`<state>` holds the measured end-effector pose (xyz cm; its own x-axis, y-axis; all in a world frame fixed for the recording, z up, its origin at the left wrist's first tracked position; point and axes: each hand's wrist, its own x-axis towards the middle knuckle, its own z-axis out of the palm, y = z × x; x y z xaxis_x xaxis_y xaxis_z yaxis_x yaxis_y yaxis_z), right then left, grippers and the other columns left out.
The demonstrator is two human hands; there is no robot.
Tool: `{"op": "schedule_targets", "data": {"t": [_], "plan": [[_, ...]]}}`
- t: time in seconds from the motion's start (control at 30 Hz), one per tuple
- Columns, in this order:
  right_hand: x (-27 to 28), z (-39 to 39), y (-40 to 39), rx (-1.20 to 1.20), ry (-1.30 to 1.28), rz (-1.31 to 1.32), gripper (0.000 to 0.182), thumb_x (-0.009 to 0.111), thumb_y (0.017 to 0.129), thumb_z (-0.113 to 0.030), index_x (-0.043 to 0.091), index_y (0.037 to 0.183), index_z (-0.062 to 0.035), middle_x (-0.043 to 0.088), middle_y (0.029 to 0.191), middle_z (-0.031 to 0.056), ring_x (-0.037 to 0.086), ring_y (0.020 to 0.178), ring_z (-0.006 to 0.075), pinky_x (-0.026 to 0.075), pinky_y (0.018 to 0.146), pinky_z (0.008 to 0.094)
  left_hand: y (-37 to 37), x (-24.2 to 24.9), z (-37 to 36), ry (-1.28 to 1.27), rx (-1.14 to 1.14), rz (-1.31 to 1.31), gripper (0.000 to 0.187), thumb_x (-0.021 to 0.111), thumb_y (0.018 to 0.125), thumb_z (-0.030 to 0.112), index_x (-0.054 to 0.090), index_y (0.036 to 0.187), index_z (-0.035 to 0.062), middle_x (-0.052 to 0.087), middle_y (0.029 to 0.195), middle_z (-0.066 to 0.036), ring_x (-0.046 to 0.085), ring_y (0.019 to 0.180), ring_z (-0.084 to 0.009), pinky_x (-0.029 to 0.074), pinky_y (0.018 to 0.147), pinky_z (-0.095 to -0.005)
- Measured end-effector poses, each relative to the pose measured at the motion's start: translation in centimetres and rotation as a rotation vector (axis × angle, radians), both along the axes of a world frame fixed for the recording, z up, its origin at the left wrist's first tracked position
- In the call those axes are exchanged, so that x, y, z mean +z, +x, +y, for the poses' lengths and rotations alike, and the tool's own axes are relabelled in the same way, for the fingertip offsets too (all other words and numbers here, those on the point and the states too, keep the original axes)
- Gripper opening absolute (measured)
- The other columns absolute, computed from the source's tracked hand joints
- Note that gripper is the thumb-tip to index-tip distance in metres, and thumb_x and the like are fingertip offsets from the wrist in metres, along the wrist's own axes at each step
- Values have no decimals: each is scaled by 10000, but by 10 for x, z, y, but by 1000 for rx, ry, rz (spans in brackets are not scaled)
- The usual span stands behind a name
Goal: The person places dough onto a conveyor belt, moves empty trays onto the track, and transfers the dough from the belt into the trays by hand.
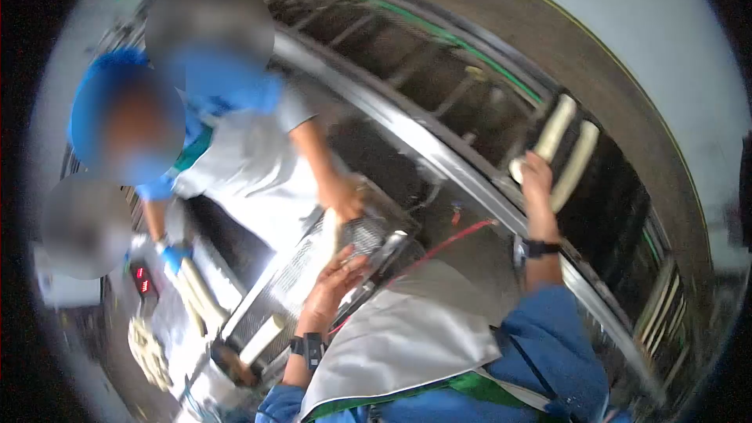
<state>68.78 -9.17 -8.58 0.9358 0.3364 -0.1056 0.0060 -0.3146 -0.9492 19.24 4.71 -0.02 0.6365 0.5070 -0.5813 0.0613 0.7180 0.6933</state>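
My left hand (337,280) is open, its fingers spread beside a perforated metal tray (294,280), and nothing shows in its grasp. My right hand (537,178) reaches over a dark rack on the right, its fingers closed round the near end of a pale dough-like stick (556,127). Beside it lies a second pale stick (577,164). A co-worker's hand (341,197) is at the far end of the perforated tray, next to another pale stick (332,236). One more stick (262,338) lies at the tray's near end.
A metal rail (407,127) runs diagonally between me and the dark rack. Co-workers stand at the left; a blue-banded hand (174,254) is by two sticks (197,298). Several pale pieces (147,352) lie lower left, near a red display (142,280). A red strip (446,243) crosses the middle.
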Motion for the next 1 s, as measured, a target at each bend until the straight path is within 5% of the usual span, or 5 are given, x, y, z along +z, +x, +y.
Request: {"op": "schedule_targets", "data": {"t": [0.1,0.23,0.4,0.67,1.0], "plan": [[14,3,-9,437,-525,-556,376,554,864,41,704,1200,-39,698,1157,188,652,1090,389,501,971,437,-35,9,-15,-35,192,37,577,586,1025,207,389,1540,37,610,1391,-145,591,1256,-234,443,1092,-376],[45,24,-45,542,-832,-641,411,585,817,26,738,1191,-49,664,1246,183,588,1195,369,453,1030,453,-82,-16,-34,-39,385,35,569,597,1024,204,405,1532,35,609,1387,-149,599,1245,-237,455,1088,-384],[5,30,-60,507,-492,-860,418,534,821,70,681,1204,-6,638,1259,203,562,1233,390,408,1094,484,-117,-39,-52,134,524,258,512,658,984,142,505,1458,25,638,1339,-143,618,1212,-211,485,1057,-357],[9,7,-159,754,-161,-710,295,541,810,90,697,1032,-27,664,1119,179,603,1119,390,474,1000,462,-177,-71,-47,1280,276,1063,474,744,796,54,653,1262,52,655,1232,-211,613,1141,-414,490,1003,-472],[-52,-73,-189,987,-629,-255,219,620,901,-83,733,1088,-67,715,1019,212,689,960,401,553,831,444,-260,-91,-37,1164,29,1199,537,851,708,194,697,1200,43,689,1142,-184,638,1060,-378,498,946,-466]]}}
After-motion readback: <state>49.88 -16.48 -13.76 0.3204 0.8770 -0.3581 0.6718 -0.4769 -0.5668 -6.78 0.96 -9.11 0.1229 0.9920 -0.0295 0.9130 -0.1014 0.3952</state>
